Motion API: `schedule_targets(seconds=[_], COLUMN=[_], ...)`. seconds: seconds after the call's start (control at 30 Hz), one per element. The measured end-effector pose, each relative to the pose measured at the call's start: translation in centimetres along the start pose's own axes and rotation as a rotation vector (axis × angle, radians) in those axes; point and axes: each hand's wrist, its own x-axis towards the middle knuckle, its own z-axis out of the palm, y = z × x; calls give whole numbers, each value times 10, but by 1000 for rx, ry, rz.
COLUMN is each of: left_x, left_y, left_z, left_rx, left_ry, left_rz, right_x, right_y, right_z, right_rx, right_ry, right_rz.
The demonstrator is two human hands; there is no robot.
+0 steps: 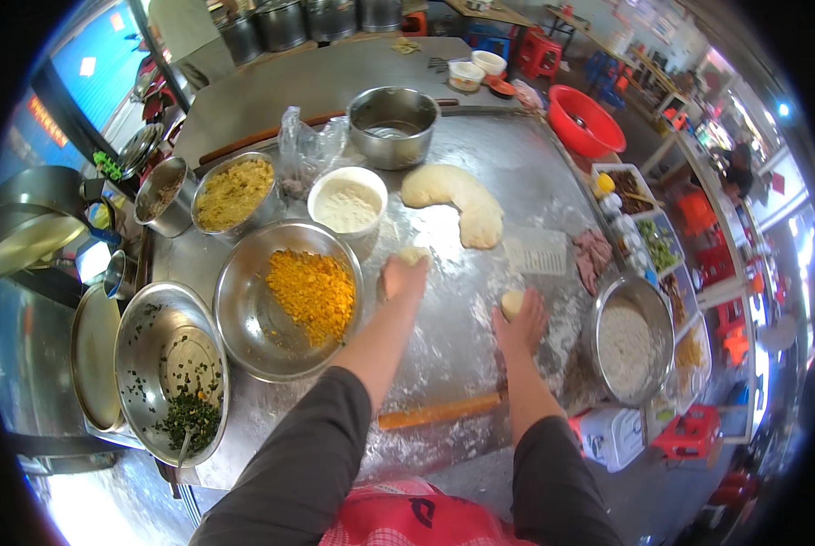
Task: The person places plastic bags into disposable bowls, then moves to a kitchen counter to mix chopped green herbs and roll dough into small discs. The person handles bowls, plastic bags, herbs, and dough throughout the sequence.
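My left hand (pixel 403 278) is closed around a small piece of dough (pixel 415 254) above the floured steel tabletop (pixel 448 355). Farther right, my right hand (pixel 527 321) curls around another small dough piece (pixel 512 304), which shows between thumb and fingers. A long, curved roll of dough (pixel 458 194) lies beyond both hands. Between that roll and the pink cloth is a flat, translucent scraper (pixel 537 251) with slots. Nearer to me, a wooden rolling pin (pixel 441 411) lies crosswise, its right end by my right forearm.
At left stand steel bowls of crumbled orange filling (pixel 312 295) and chopped greens (pixel 190 418), plus a pan of yellowish filling (pixel 235 191). A white flour tub (pixel 348 205) and steel pot (pixel 393 130) stand behind. A flour bowl (pixel 626 348) and pink cloth (pixel 591 258) are at right.
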Motion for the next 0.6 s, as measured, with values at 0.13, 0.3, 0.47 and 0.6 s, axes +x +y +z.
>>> schedule_targets(seconds=[0.13,0.3,0.47,0.6], left_x=[-4,-8,-16,-35], left_y=[16,14,2,-8], left_z=[22,38,15,-9], left_rx=[372,167,-265,539], left_ry=[-8,-257,-365,-307], left_rz=[420,440,489,887], right_x=[-3,-1,1,1], right_y=[-3,-10,-8,-7], right_z=[-10,-11,-10,-11], right_rx=[16,2,13,21], right_ry=[-22,7,8,3], right_rz=[-6,-54,-51,-64])
